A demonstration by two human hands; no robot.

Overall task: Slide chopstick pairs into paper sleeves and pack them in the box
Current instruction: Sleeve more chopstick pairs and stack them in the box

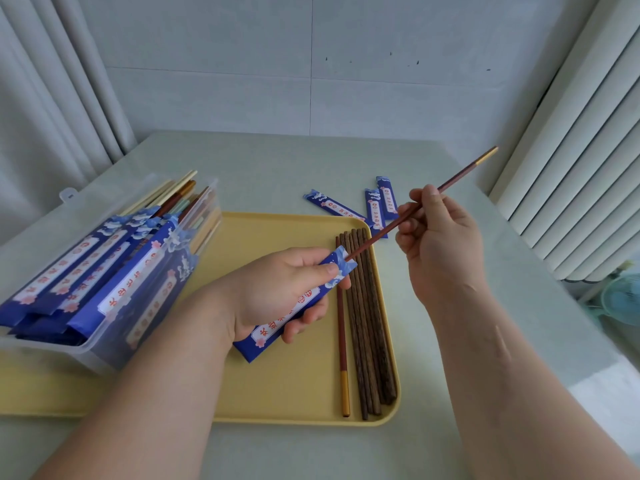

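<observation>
My left hand [277, 289] grips a blue paper sleeve [337, 265] over the yellow tray [284, 386]. My right hand [440, 237] pinches a red-brown chopstick with a gold end [460, 176], its thin tip just inside the sleeve's mouth. A matching red chopstick [342, 341] and several dark wooden chopsticks [367, 334] lie side by side on the tray's right part. A clear plastic box [104, 271] at the left holds several sleeved pairs leaning upward.
Three spare blue sleeves [375, 206] lie on the pale table [277, 168] beyond the tray's far right corner. Curtains hang at the left, a white radiator stands at the right, and a small fan [620, 299] sits low beyond the table edge.
</observation>
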